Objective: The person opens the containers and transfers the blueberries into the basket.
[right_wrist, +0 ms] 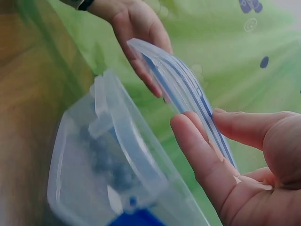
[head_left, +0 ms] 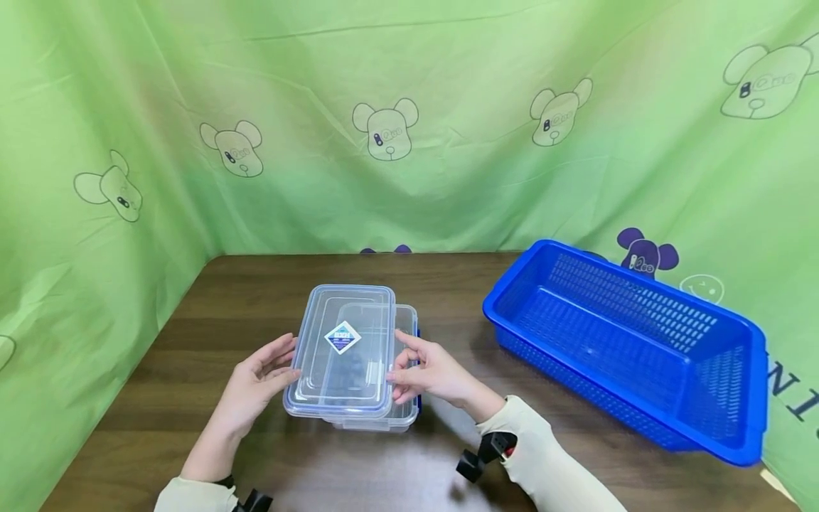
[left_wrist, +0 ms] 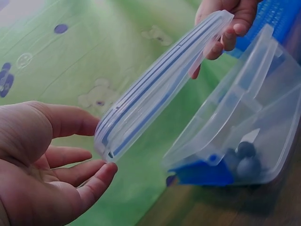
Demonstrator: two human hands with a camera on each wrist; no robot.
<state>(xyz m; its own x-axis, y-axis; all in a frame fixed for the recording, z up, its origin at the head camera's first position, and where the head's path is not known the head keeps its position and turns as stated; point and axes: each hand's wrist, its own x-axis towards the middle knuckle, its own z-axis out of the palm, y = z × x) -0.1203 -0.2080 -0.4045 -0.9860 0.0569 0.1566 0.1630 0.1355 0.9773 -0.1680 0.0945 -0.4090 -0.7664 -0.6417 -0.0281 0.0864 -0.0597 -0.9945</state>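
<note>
The wooden table [head_left: 269, 291] stands against a green bear-print backdrop [head_left: 409, 107], and on its right side sits a blue plastic basket [head_left: 736, 405] with perforated walls, well apart from the hands. Near the middle of the table rests a clear plastic food container [head_left: 403, 419] with blue clips, its top open. Inside it lie a few dark, rounded items [left_wrist: 247, 157], too blurred to name.

The clear lid [head_left: 342, 352], blue-rimmed and bearing a diamond-shaped label, is already off the container and held just above it, shifted toward the left. The left hand [head_left: 256, 384] supports the lid's left edge with fairly straight fingers under it. The right hand [head_left: 429, 370] takes the opposite edge between thumb and fingertips.

As a judgement, the lid has been freed from the box, or has not yet been seated on it; it is neither set down nor snapped on, and the basket holds nothing visible.
</note>
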